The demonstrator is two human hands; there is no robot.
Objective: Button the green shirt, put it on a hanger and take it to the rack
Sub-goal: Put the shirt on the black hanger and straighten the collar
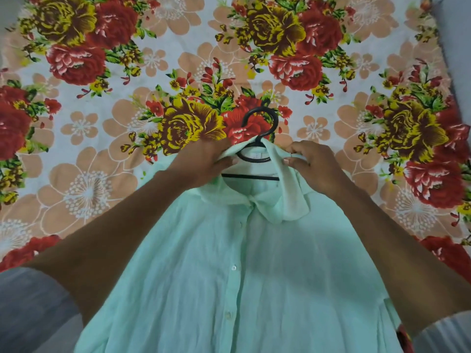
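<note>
A pale green shirt (237,276) lies buttoned, front up, on a floral bedsheet (102,123), filling the view from centre to 6 o'clock. A black hanger (260,128) sits inside the collar, its hook pointing to 12 o'clock. The left hand (201,161) pinches the collar at the hanger's left side. The right hand (313,166) grips the collar's right side, fingers curled round cloth. Both forearms cross the shirt's shoulders.

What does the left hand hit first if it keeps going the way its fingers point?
Left hand grips the shirt collar, fingers pointing right. Straight on it would likely meet the black hanger neck first, then the right hand; depth is unclear.
</note>
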